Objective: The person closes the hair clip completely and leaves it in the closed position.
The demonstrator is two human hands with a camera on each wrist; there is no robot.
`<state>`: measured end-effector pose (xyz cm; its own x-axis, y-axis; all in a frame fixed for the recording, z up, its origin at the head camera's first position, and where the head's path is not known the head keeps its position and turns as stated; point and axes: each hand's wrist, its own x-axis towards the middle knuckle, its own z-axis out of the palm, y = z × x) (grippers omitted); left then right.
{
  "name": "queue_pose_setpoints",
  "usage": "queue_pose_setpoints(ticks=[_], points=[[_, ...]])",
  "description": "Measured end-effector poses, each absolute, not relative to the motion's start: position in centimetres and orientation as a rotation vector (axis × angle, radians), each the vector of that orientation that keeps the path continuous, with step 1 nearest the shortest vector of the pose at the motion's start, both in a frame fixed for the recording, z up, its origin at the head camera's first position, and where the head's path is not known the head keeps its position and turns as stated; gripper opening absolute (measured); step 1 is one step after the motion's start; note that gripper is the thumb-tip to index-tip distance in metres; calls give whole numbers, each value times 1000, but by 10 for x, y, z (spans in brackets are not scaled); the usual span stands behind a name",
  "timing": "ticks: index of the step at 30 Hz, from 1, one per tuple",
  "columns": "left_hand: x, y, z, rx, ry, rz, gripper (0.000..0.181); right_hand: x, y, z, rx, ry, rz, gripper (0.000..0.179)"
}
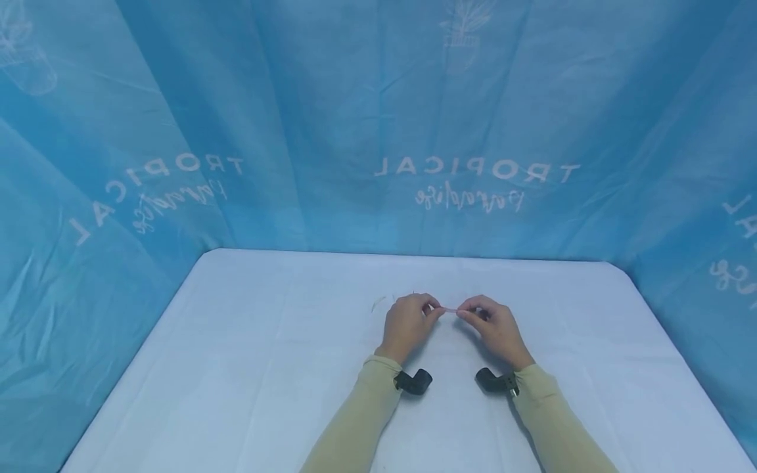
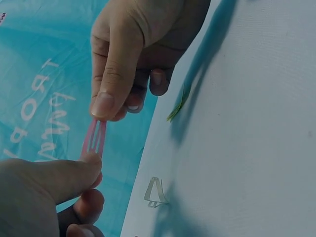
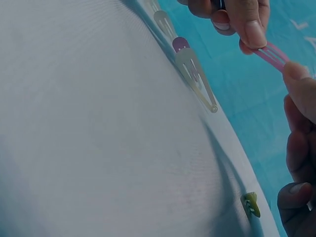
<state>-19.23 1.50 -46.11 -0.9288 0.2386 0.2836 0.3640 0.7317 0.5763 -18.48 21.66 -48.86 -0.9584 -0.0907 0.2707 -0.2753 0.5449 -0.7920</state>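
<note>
A pink snap hair clip (image 1: 451,310) is held above the far part of the table, spanning the gap between both hands. My left hand (image 1: 411,323) pinches one end between thumb and fingers. The other end is pinched by my right hand (image 1: 498,330). In the left wrist view the slotted middle of the clip shows between the two thumbs; its ends are hidden under the fingertips. Below the hands, on the table, lie a pale snap clip (image 2: 156,192) and a green clip (image 2: 179,102).
In the right wrist view several pale clips (image 3: 185,55) and a purple clip (image 3: 180,44) lie overlapping in a row on the white table (image 1: 248,368). A blue curtain (image 1: 331,131) with printed lettering hangs behind the table and at both sides.
</note>
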Motion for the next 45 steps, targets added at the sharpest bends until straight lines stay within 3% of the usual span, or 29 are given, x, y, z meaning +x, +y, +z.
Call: queue_pose_setpoints(ticks=[45], points=[[-185, 27, -467, -474, -2645, -750, 15, -185, 215, -491, 261, -2550, 1244, 9]])
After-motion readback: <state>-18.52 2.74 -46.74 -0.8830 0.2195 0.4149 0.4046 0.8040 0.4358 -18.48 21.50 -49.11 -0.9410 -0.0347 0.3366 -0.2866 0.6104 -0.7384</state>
